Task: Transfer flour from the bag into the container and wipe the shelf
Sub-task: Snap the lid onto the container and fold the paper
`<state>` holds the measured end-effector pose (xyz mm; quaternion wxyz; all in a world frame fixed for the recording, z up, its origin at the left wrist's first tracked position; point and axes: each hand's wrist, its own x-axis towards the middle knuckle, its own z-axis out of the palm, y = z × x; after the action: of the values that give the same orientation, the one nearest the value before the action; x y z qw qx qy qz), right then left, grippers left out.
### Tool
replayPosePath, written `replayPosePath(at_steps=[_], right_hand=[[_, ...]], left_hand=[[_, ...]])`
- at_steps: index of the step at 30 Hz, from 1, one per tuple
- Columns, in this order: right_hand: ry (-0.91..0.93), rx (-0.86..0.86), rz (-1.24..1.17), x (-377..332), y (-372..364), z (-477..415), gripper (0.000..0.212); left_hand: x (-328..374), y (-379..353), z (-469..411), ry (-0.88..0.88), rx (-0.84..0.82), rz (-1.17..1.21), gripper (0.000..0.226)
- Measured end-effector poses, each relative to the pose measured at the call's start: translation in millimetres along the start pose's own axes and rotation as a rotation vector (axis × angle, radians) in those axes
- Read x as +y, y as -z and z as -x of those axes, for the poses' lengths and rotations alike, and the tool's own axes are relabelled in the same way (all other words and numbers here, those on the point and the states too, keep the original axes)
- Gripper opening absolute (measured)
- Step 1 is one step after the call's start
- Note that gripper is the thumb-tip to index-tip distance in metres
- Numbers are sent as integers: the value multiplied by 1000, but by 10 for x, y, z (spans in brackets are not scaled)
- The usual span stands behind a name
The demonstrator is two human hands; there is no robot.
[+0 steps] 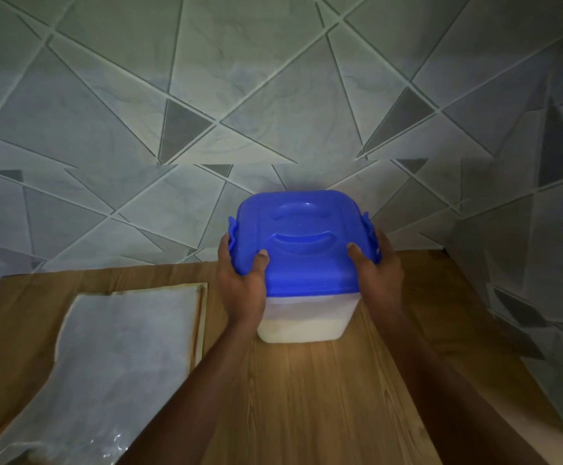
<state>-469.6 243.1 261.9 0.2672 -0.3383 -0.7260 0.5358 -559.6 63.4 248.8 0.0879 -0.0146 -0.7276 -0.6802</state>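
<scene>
A translucent container (307, 322) stands on the wooden shelf (323, 397) near the wall, with white flour filling its lower part. A blue lid (303, 243) with side clips sits on top of it. My left hand (243, 280) grips the lid's left edge, thumb on top. My right hand (379, 266) grips the right edge by the clip, thumb on the lid. Both hands hold the container between them. No flour bag shows clearly.
A pale sheet with a brownish border (132, 347) lies flat on the shelf at the left. Crinkled clear plastic (105, 444) sits at the bottom left. Tiled walls (273, 95) with a triangle pattern close the back and the right side.
</scene>
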Motion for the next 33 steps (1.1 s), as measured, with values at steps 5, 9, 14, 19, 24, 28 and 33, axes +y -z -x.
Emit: replayPosePath(at_steps=[5,9,14,19,24,28,33], right_hand=[[18,5,0,36,-3,-141,70],[32,-9,-24,44,14,-167,67],[15,-15,-38,-15,13,-117,69],[-5,-25,-7,-53,63,19,74],[-72,65,-52,80,36,509,66],[-148,140,-110,131,-92,977,49],[4,23,-179,-1,-263,1448,23]], left_hand=[[-32,-102,7,-13,7,-8,72],[-14,-113,12,-7,14,-10,74],[55,-74,19,4,-43,-22,70],[56,84,-21,82,-157,-22,75],[74,400,329,112,8,-31,69],[142,689,638,-20,21,52,45],[118,1002,812,-136,-35,63,32]])
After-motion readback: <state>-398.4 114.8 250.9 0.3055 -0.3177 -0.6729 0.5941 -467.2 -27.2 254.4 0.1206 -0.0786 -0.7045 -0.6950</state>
